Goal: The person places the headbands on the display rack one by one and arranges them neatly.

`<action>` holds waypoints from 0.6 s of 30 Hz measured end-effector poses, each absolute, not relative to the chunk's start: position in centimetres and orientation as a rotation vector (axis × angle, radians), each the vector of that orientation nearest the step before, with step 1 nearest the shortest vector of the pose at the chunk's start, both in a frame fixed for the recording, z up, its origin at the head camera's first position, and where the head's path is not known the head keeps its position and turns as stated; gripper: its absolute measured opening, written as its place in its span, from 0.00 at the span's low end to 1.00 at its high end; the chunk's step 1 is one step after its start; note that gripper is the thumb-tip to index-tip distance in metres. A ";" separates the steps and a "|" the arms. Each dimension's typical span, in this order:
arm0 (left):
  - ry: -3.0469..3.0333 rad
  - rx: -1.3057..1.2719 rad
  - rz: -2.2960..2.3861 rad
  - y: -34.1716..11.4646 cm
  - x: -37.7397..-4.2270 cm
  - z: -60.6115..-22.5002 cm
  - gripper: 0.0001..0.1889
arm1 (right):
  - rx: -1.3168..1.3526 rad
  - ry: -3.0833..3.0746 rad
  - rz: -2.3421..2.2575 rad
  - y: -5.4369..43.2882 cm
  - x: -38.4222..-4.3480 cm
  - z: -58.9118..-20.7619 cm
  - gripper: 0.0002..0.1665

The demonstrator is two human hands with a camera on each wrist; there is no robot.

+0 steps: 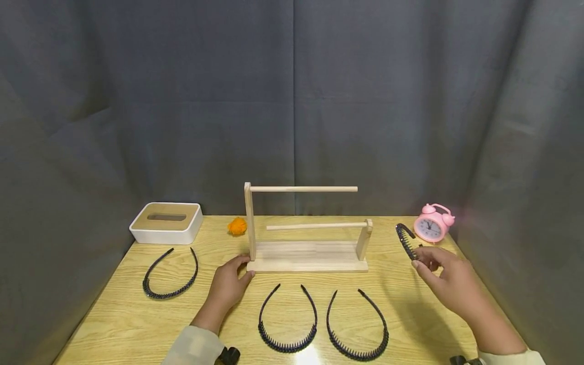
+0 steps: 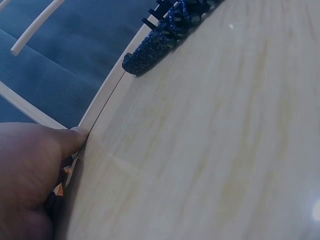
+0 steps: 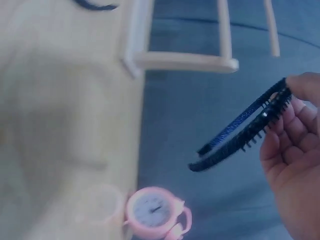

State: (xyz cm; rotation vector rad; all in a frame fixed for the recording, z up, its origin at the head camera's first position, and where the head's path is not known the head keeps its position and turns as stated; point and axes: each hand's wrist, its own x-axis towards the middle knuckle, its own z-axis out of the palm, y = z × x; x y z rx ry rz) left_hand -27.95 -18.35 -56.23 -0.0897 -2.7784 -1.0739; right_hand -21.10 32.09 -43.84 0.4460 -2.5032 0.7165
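Observation:
In the head view, a pale wooden stand [image 1: 307, 264] with two horizontal rods stands mid-table. My left hand [image 1: 230, 283] grips the left end of its base, thumb along the front edge; the left wrist view shows the thumb [image 2: 72, 139] at that edge. Raised above the table on the right, a black toothed headband [image 1: 403, 238] is pinched between the thumb and fingers of my right hand [image 1: 449, 276]. The right wrist view shows this headband [image 3: 232, 146] held near its curved, toothed middle, both ends pointing away from the palm.
Three more black headbands lie on the table: one at left [image 1: 170, 294], one front centre [image 1: 287, 348], one front right [image 1: 360, 356]. A white tissue box [image 1: 164, 236] with wooden lid, an orange pompom-like thing [image 1: 237, 226] and a pink alarm clock [image 1: 430, 228] stand toward the back.

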 end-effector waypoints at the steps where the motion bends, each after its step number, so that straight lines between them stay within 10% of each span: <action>1: -2.780 -0.087 -1.077 -18.4 -27.9 -56.2 0.22 | 0.428 -2.510 0.761 31.9 -21.0 -43.2 0.11; 18: -2.759 -0.073 -1.096 -18.3 -27.8 -56.1 0.22 | 0.176 -2.562 1.432 28.9 -22.7 -32.8 0.17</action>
